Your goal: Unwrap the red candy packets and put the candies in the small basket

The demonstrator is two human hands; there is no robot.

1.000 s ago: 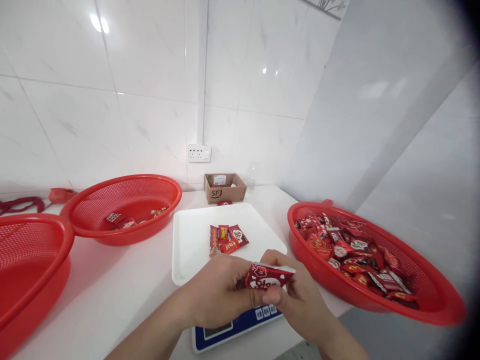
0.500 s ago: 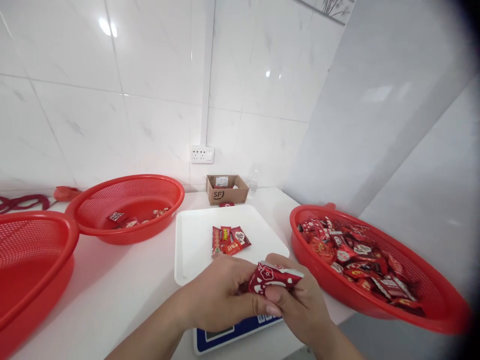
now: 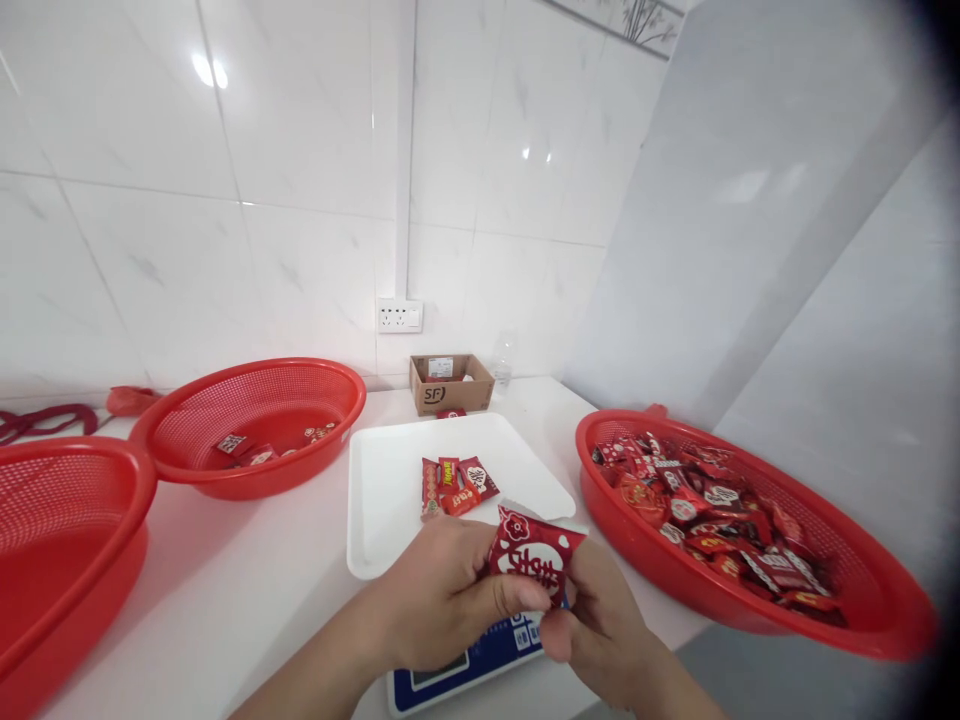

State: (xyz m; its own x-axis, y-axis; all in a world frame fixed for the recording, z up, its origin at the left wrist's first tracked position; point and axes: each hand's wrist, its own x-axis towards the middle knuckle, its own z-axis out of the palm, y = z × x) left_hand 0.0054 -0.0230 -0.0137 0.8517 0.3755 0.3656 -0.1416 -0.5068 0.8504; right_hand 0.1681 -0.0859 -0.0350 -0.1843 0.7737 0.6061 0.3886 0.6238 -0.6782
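Both my hands hold one red candy packet (image 3: 534, 560) with white characters, just above the near edge of a white tray (image 3: 390, 500). My left hand (image 3: 442, 600) pinches its left side and my right hand (image 3: 600, 625) grips it from below and right. The packet now faces me upright. A small pile of red candies (image 3: 454, 485) lies in the middle of the tray. The tray rests on a blue scale (image 3: 465, 665), mostly hidden under my hands.
A red basket (image 3: 862, 610) full of red wrapped candies sits at the right. Another red basket (image 3: 255, 385) at the back left holds a few candies. A third red basket (image 3: 67, 520) is at the far left. A small cardboard box (image 3: 450, 382) stands by the tiled wall.
The packet has been turned in my hands from lying sideways to facing me upright. My right hand has slid lower beneath it.
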